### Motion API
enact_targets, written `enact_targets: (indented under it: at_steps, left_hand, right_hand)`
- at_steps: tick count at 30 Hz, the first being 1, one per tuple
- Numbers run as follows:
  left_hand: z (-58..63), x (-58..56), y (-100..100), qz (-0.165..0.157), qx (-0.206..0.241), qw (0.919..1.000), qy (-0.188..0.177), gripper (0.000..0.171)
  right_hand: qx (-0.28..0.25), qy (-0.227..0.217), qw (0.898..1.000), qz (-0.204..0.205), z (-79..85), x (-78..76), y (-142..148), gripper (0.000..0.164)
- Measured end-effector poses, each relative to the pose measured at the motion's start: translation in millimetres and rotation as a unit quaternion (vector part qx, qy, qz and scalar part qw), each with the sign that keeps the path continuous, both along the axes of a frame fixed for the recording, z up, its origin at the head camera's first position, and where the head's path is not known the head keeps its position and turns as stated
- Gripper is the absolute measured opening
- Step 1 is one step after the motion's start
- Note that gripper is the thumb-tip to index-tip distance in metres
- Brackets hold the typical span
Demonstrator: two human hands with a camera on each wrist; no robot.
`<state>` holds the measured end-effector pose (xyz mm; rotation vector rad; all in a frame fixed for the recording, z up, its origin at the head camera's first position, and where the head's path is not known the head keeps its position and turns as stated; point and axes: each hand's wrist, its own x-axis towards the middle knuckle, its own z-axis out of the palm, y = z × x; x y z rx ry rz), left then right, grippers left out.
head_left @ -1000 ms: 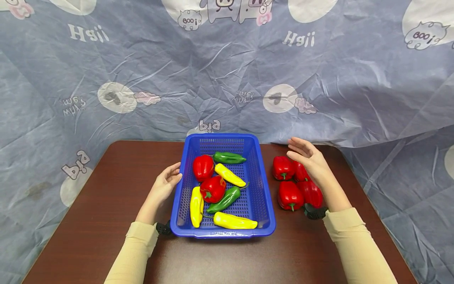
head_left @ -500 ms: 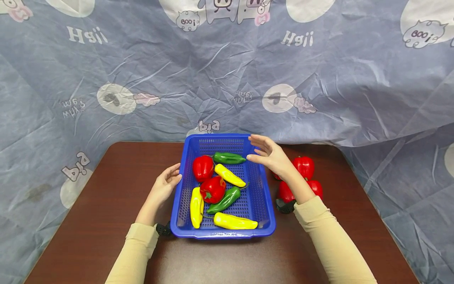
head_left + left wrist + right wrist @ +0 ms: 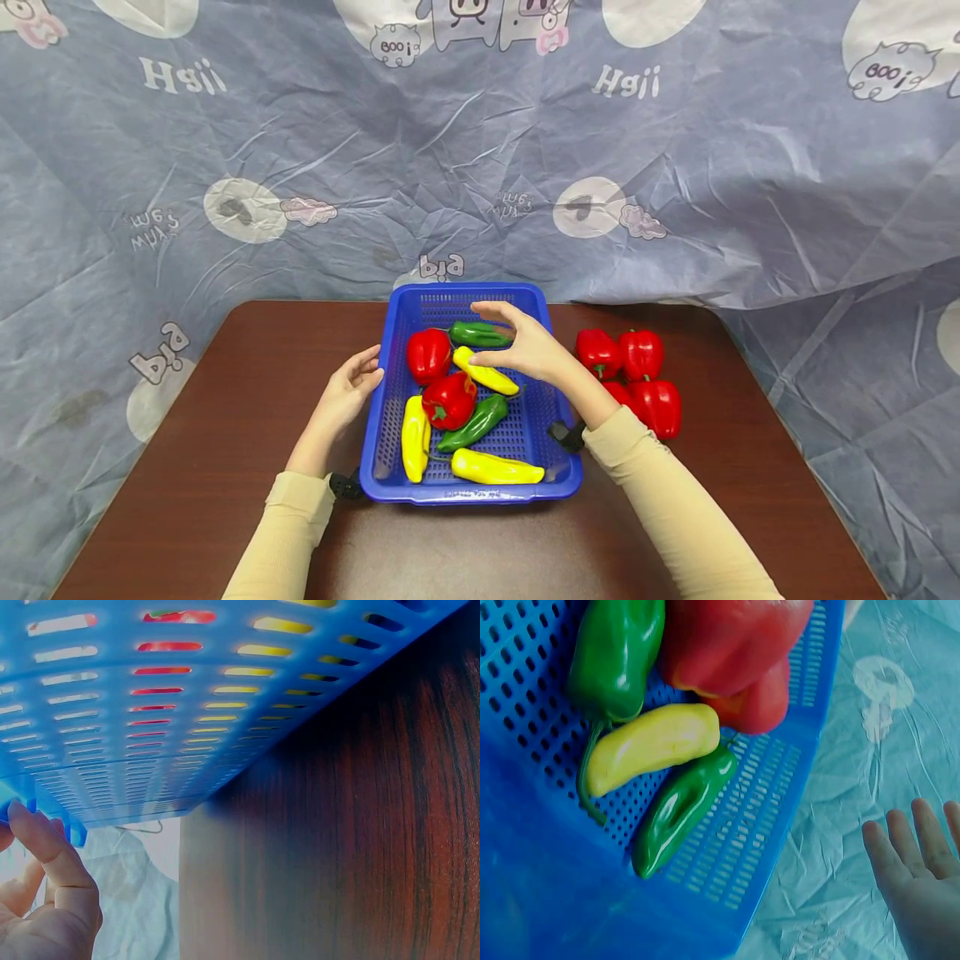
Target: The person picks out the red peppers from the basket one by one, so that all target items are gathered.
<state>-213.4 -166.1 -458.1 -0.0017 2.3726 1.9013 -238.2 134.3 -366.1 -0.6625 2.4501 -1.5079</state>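
My left hand (image 3: 348, 392) holds the left rim of a blue plastic basket (image 3: 468, 289); in the left wrist view its curled fingers (image 3: 64, 874) meet the rim. Over the back half of the basket hovers my right hand (image 3: 532, 348), fingers and thumb spread apart, with nothing between them. Below it lie a long yellow pepper (image 3: 495, 378) and a green pepper (image 3: 471, 334), partly covered by the fingers. Two red bell peppers (image 3: 429, 357) sit left of these. Nearer the front are another green pepper (image 3: 474, 423) and two yellow peppers (image 3: 497, 467).
Several red bell peppers (image 3: 641, 354) stand grouped on the brown table (image 3: 187, 433), right of the basket; my right forearm partly hides one. A grey-blue printed cloth (image 3: 465, 150) hangs behind the table's back edge.
My right hand has moved left from above the red bell peppers on the table to over the basket, empty throughout. My left hand has stayed at the basket's rim.
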Motion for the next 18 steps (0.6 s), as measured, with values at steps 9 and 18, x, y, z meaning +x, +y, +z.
enact_targets:
  at_steps: [9,18]
  left_hand:
    - [0.6,1.3,0.5,-0.001,0.000,1.0000,-0.006,0.052]
    - [3.2,1.6,0.5,0.000,0.001,1.0000,-0.005,0.052]
  right_hand:
    - [0.085,0.027,0.995,0.051,-12.7,4.1,-22.9,0.080]
    - [0.178,0.033,0.979,0.098,-25.5,8.5,-34.0,0.080]
